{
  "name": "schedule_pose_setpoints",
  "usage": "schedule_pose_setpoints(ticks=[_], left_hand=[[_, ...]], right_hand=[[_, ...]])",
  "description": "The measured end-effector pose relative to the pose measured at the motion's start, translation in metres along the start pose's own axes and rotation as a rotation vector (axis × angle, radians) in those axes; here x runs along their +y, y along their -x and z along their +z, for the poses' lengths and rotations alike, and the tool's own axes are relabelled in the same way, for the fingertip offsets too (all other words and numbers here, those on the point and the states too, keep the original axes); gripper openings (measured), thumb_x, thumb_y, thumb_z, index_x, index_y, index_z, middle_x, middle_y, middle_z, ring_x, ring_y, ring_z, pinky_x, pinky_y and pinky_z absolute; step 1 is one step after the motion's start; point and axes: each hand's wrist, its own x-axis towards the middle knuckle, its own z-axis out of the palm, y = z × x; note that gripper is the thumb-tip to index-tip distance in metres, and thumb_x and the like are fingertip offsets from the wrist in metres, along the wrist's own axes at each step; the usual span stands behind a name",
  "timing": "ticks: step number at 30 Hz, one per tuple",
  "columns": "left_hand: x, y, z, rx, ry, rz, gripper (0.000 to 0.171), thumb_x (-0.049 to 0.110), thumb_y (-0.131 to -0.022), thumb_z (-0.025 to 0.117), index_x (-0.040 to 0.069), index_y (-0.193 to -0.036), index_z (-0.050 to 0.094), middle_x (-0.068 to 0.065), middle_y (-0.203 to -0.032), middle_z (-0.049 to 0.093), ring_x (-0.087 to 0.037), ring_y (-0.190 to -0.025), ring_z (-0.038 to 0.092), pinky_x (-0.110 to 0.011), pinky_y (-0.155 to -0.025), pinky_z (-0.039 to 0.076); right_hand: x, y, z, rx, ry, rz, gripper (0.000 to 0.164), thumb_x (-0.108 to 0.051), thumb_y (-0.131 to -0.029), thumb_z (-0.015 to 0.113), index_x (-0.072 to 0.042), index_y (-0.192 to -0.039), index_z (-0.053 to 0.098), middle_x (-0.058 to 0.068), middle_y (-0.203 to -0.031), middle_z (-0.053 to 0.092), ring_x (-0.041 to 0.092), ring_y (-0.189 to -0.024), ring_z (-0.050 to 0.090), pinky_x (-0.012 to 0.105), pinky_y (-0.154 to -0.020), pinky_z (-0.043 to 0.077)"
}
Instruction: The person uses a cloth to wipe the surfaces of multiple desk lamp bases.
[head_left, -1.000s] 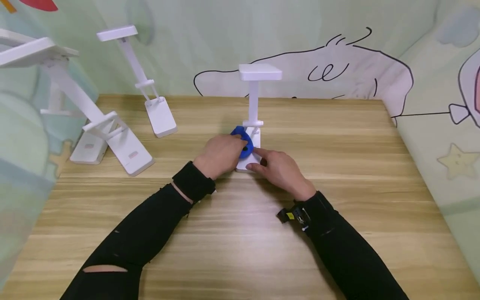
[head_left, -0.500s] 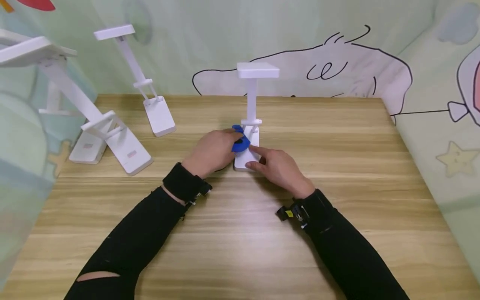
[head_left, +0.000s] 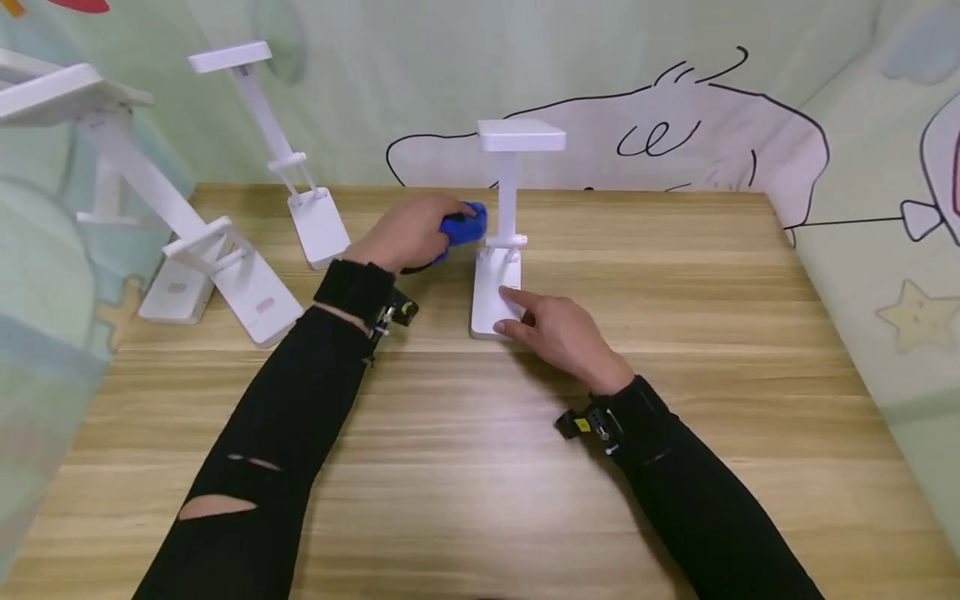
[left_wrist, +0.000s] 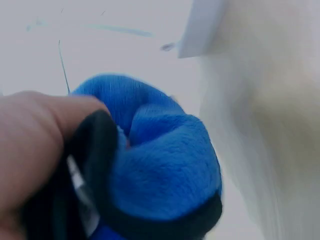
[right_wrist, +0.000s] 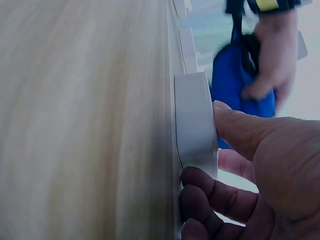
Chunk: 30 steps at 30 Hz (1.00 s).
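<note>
My left hand (head_left: 405,232) pinches a bunched blue cloth (head_left: 467,227) with dark edging, to the left of a white desk lamp's (head_left: 507,196) stem. Close up in the left wrist view, the fuzzy cloth (left_wrist: 165,165) is folded over beside the thumb. My right hand (head_left: 564,335) holds the lamp's base down at its right side. Seen from the right wrist, the thumb of this hand (right_wrist: 290,160) lies on top of the white base (right_wrist: 192,120) and curled fingers meet its side. The lamp stands upright, its flat head over the stem.
Several more white lamps stand at the left: one at the back (head_left: 318,229), another in front (head_left: 258,300), and a partly hidden one (head_left: 176,292) beside it. A printed curtain (head_left: 600,67) hangs behind the wooden table (head_left: 480,500).
My left hand has carried the blue cloth off the lamp's base, back and to the left, up beside the stem. The right hand has stayed at the base.
</note>
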Motion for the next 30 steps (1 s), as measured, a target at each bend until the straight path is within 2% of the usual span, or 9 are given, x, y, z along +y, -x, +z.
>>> schedule_pose_setpoints(ticks=[2,4,7,10,14,18,22,26,30], left_hand=[[0.002,-0.019,0.0,-0.064,0.032,0.056,0.049,-0.002,-0.1,0.051,0.014,-0.144,0.066,-0.009,-0.15,0.061,-0.026,-0.13,0.057,-0.043,-0.115,0.045],[0.005,-0.034,0.003,-0.147,0.047,0.053,0.049,-0.001,-0.102,0.049,0.017,-0.144,0.067,-0.006,-0.151,0.059,-0.023,-0.126,0.054,-0.039,-0.114,0.044],[0.011,-0.048,0.005,-0.254,0.043,-0.029,0.047,0.006,-0.106,0.047,0.02,-0.148,0.064,-0.004,-0.155,0.053,-0.022,-0.124,0.05,-0.037,-0.112,0.042],[0.015,-0.05,0.004,-0.301,0.025,-0.102,0.049,0.01,-0.107,0.045,0.022,-0.152,0.06,-0.003,-0.159,0.049,-0.023,-0.124,0.049,-0.04,-0.113,0.042],[0.016,-0.041,0.006,-0.265,0.028,-0.108,0.048,0.011,-0.105,0.047,0.02,-0.151,0.061,-0.004,-0.155,0.053,-0.023,-0.12,0.052,-0.04,-0.11,0.045],[0.014,-0.027,0.018,-0.196,0.055,-0.087,0.031,0.009,-0.105,0.05,0.01,-0.127,0.071,-0.01,-0.123,0.067,-0.023,-0.094,0.06,-0.032,-0.082,0.05],[0.02,-0.014,0.031,-0.123,0.086,-0.117,0.015,0.012,-0.106,0.053,0.006,-0.109,0.067,-0.011,-0.099,0.065,-0.024,-0.078,0.061,-0.031,-0.066,0.049],[0.028,0.002,0.042,-0.042,0.077,-0.157,0.022,0.009,-0.102,0.055,0.002,-0.118,0.068,-0.013,-0.108,0.069,-0.026,-0.089,0.066,-0.036,-0.077,0.056],[0.035,0.021,0.051,-0.006,-0.012,-0.105,0.034,0.006,-0.1,0.055,-0.002,-0.131,0.067,-0.016,-0.122,0.072,-0.026,-0.106,0.069,-0.041,-0.098,0.058]], right_hand=[[0.0,0.0,0.0,-0.001,-0.006,0.0,0.059,-0.043,-0.102,0.07,-0.017,-0.154,0.057,0.005,-0.085,0.07,0.02,-0.078,0.061,0.032,-0.067,0.044],[0.0,0.0,0.0,-0.008,-0.015,0.001,0.059,-0.043,-0.102,0.069,-0.017,-0.154,0.056,0.005,-0.087,0.071,0.02,-0.078,0.061,0.032,-0.067,0.044],[-0.002,0.0,0.0,-0.008,-0.024,-0.001,0.059,-0.042,-0.102,0.069,-0.018,-0.155,0.055,0.005,-0.091,0.072,0.02,-0.08,0.061,0.032,-0.067,0.044],[-0.003,0.001,0.0,-0.003,-0.014,-0.001,0.059,-0.043,-0.102,0.069,-0.018,-0.155,0.056,0.006,-0.091,0.073,0.02,-0.08,0.062,0.032,-0.067,0.044],[-0.004,0.002,0.0,-0.003,0.013,0.002,0.06,-0.043,-0.102,0.069,-0.018,-0.155,0.055,0.006,-0.091,0.074,0.02,-0.079,0.063,0.032,-0.067,0.045],[-0.002,0.003,-0.001,0.003,0.03,-0.004,0.06,-0.043,-0.102,0.069,-0.017,-0.155,0.055,0.007,-0.09,0.075,0.02,-0.078,0.063,0.033,-0.067,0.047],[0.001,0.005,-0.001,0.012,0.033,-0.003,0.06,-0.043,-0.102,0.069,-0.017,-0.155,0.055,0.007,-0.09,0.074,0.02,-0.078,0.063,0.033,-0.066,0.046],[0.001,0.005,-0.002,0.009,0.02,-0.004,0.06,-0.043,-0.103,0.068,-0.018,-0.155,0.055,0.006,-0.089,0.073,0.02,-0.077,0.061,0.032,-0.066,0.045],[0.001,0.003,-0.004,-0.002,0.012,-0.006,0.06,-0.044,-0.103,0.068,-0.018,-0.155,0.054,0.005,-0.087,0.072,0.019,-0.075,0.061,0.032,-0.066,0.045]])
